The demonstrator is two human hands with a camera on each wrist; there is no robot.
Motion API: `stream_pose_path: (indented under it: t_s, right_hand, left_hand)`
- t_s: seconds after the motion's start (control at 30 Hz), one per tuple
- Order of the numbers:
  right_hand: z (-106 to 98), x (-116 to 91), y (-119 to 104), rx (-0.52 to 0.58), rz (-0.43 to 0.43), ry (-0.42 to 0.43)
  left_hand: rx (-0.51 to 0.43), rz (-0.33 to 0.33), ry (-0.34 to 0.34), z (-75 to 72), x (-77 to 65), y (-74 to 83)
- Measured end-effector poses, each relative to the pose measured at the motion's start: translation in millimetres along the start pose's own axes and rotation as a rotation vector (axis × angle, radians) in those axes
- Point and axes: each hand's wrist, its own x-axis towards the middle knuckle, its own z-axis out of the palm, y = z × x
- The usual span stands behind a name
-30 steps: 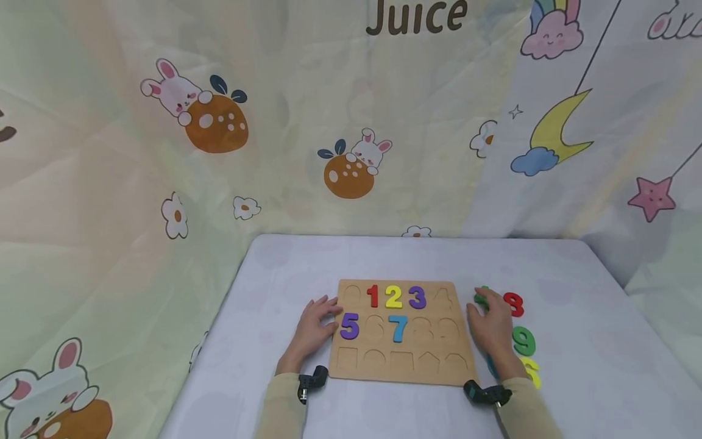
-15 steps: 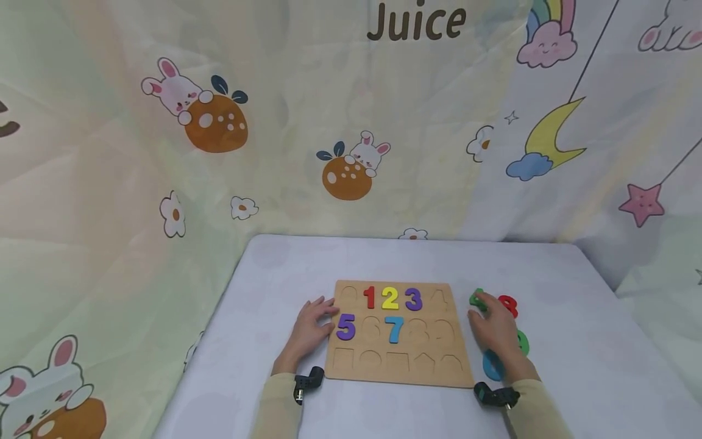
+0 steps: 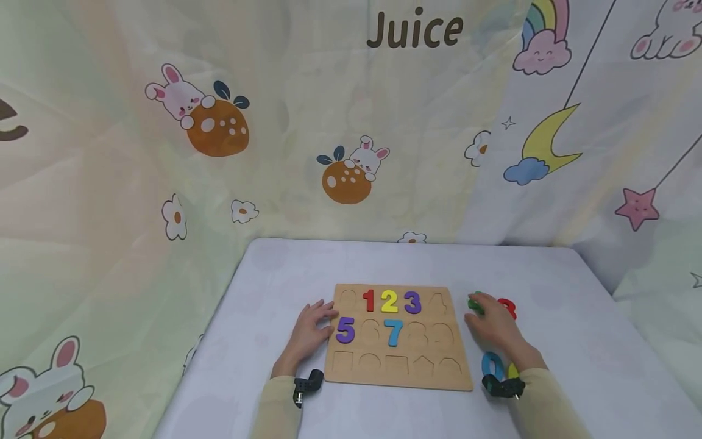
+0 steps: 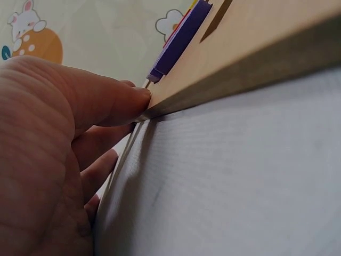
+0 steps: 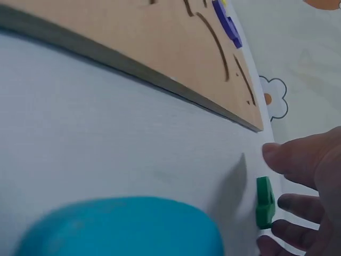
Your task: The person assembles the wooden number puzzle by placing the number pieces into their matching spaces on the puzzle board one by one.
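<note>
A wooden number board [image 3: 403,377] lies on the table, holding a red 1 [image 3: 368,300], yellow 2 [image 3: 389,301], purple 3 [image 3: 412,302], purple 5 [image 3: 345,330] and blue 7 [image 3: 393,332]. My left hand [image 3: 309,332] rests at its left edge; in the left wrist view the thumb [image 4: 122,104] touches the board's edge beside the purple piece. To the board's right, my right hand [image 3: 496,323] reaches over a green number piece [image 3: 475,305], partly hidden. In the right wrist view its fingertips are right at the green piece [image 5: 264,202], while the thumb [image 5: 290,157] stands apart from it.
A red number [image 3: 510,306] shows partly behind my right hand. Near that wrist lie a blue 0 [image 3: 485,364] and part of a yellow piece [image 3: 512,371]. Several empty recesses mark the board. A patterned cloth [image 3: 285,183] hangs behind the white table [image 3: 296,262].
My right forearm has swung to the right, with the fingers staying at the green piece. The blue 0 is uncovered and the green 9 is now hidden. The left hand stays put.
</note>
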Motion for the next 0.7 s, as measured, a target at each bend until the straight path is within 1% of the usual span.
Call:
stream_pose_path:
  t_s: [0.1, 0.2, 0.33, 0.43, 0.53, 0.67, 0.7]
  right_hand:
    - [-5, 4, 0, -0.020, -0.004, -0.034]
    - [-8, 6, 2, -0.036, 0.011, -0.061]
    - [-7, 8, 6, -0.051, 0.026, -0.086]
    - [-5, 10, 8, -0.063, 0.013, -0.072]
    - [-3, 11, 9, -0.072, 0.001, -0.044]
    - [-3, 12, 8, -0.071, 0.006, -0.028]
    - [-3, 12, 8, -0.070, 0.010, -0.028]
  left_hand:
    - [-0.002, -0.006, 0.002, 0.0, 0.1, 0.5]
    - [0.002, -0.007, -0.001, 0.4, 0.1, 0.5]
    - [0.013, -0.039, -0.015, 1.3, -0.3, -0.2]
    - [0.011, -0.070, -0.022, 1.6, -0.4, -0.2]
    - [0.008, -0.054, -0.012, 1.4, -0.6, 0.1]
    - [0.002, -0.051, -0.011, 0.6, -0.8, 1.2]
    - [0.001, -0.060, -0.014, 0.4, -0.8, 1.6]
